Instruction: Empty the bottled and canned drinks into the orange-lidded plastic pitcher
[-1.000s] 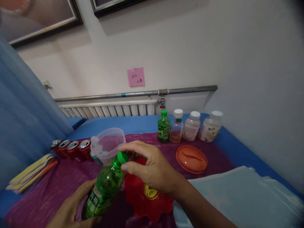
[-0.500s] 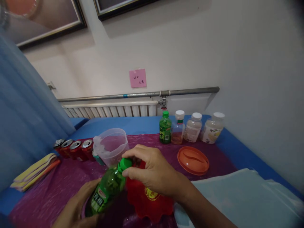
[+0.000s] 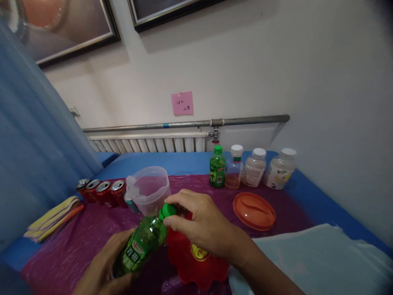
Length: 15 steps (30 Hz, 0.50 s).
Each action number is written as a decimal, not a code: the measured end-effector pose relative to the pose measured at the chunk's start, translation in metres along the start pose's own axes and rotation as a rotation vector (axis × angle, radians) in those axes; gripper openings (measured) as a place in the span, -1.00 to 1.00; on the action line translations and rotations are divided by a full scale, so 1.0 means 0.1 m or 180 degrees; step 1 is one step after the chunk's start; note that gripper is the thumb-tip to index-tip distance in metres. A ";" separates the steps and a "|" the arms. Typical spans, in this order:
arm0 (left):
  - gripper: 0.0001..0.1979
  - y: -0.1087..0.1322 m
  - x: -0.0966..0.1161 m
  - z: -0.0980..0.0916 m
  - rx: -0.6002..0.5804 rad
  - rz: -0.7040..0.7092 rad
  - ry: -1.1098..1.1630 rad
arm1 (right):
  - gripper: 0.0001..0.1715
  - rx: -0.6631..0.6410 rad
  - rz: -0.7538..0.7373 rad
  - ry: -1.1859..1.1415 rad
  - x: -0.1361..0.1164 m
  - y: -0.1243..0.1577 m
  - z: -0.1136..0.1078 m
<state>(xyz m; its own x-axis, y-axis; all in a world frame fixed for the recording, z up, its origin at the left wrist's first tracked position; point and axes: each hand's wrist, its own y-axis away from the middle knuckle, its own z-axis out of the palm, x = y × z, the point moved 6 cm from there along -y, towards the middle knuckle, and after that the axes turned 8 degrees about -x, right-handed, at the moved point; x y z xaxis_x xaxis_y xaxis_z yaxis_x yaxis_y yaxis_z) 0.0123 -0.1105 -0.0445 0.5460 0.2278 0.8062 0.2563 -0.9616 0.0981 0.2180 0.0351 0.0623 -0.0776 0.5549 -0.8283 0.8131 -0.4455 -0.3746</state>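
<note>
1. We tilt the bottle (image 3: 143,241), probably to angle its cap (image 3: 168,209) toward our right hand (image 3: 204,219).
2. Our left hand (image 3: 106,262) grasps its body; our right pinches the cap.
3. It's over the sheet's (image 3: 72,246) near side, left of the dish (image 3: 196,268).
4. Cans (image 3: 103,194) line the far left, perhaps leaving us room.

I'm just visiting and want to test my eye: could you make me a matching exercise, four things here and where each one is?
1. Tilted green bottle
2. Orange lid
3. Folded yellow cloth
4. Pink note

A. On the wall
B. In the left hand, with the right hand at its cap
C. At the left, nearer the camera than the row of cans
D. In front of the white-capped containers

Pairs: 1-B, 2-D, 3-C, 4-A
</note>
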 end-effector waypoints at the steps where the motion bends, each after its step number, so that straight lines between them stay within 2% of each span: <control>1: -0.36 0.01 0.00 0.03 -0.0191 -0.0080 0.0148 | -0.78 -0.0087 -0.0094 0.0054 -0.01 0.00 -0.01; 4: -0.28 0.04 -0.02 0.10 -0.0639 -0.0344 0.0478 | -0.72 -0.0461 -0.0275 0.0118 -0.05 0.01 -0.03; 8: -0.21 0.07 -0.08 0.12 -0.0841 -0.0523 0.0457 | -0.68 -0.0822 -0.0379 0.0028 -0.07 0.03 -0.03; 10: -0.20 0.07 -0.10 0.15 -0.0941 -0.0560 0.0315 | -0.67 -0.0763 -0.0359 0.0034 -0.06 0.03 -0.03; 12: -0.17 0.05 -0.09 0.18 -0.0938 -0.0570 0.0267 | -0.67 -0.0533 -0.0299 0.0058 -0.04 0.01 -0.03; 15: -0.09 0.04 -0.03 0.23 -0.0851 -0.0426 0.0519 | -0.66 -0.0190 -0.0229 0.0016 -0.03 -0.01 -0.05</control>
<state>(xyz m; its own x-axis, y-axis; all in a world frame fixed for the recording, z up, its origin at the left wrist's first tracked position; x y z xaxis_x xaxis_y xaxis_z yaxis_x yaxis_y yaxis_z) 0.0297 -0.1117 -0.0600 0.3814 0.3480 0.8564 0.0870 -0.9358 0.3415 0.2201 0.0374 0.0676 -0.1345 0.5875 -0.7980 0.8385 -0.3617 -0.4076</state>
